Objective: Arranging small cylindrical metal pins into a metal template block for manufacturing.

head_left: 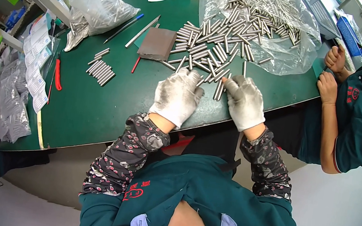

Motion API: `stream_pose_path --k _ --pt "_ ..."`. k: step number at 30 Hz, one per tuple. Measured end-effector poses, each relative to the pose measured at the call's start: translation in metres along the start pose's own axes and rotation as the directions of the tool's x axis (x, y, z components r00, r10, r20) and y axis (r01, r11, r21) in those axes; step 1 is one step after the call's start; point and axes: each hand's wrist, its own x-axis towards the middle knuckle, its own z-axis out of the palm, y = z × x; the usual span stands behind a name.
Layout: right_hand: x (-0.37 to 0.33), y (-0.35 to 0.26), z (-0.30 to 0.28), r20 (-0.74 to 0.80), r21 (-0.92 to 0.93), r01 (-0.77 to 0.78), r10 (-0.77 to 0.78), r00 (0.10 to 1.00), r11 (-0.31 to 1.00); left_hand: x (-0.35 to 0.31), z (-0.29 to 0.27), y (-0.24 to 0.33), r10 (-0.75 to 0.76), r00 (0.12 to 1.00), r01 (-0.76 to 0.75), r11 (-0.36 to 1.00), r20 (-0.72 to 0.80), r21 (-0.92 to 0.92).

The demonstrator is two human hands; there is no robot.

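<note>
Short steel pins (219, 53) lie in a loose heap at the table's front edge, with my hands at its near side. My left hand (177, 94), in a worn white glove, has its fingers curled down at the heap; what they hold is hidden. My right hand (244, 101), gloved likewise with a bare thumb tip showing, is closed, and a steel pin (244, 68) juts out past its fingers. Between both hands a few steel pins (218, 91) lie side by side on the green table (119, 112).
A brown block (157, 44) sits left of the heap. Further left are a row of pins (100, 73), a plastic bag (96, 2) and red-handled pliers (58, 74). Clear sheeting (305, 43) lies under the far pins. A co-worker (357, 103) sits at the right.
</note>
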Motion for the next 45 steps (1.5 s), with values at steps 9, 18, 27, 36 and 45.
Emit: stream_pose_path --k 9,18,27,36,45 --pt "0.000 -0.051 0.012 0.081 0.177 0.182 -0.199 0.977 0.967 -0.042 -0.017 -0.016 -0.133 0.990 0.138 0.981 0.042 -0.136" --pt "0.009 -0.053 0.011 0.146 0.200 0.079 -0.109 0.983 0.977 -0.046 -0.036 -0.022 -0.052 0.985 0.054 0.999 0.163 -0.006" --pt "-0.004 -0.027 -0.013 -0.040 0.080 -0.108 0.111 0.993 0.991 -0.027 -0.039 -0.047 -0.064 0.997 0.057 0.985 -0.036 -0.160" --pt "-0.002 0.000 -0.006 0.094 0.285 0.020 -0.049 0.994 0.958 -0.019 -0.028 -0.036 -0.112 0.991 0.109 0.993 0.068 0.047" --pt "0.014 -0.037 0.008 0.133 0.425 -0.011 -0.051 0.990 0.905 -0.047 -0.037 -0.038 -0.191 0.967 0.205 0.977 0.168 -0.067"
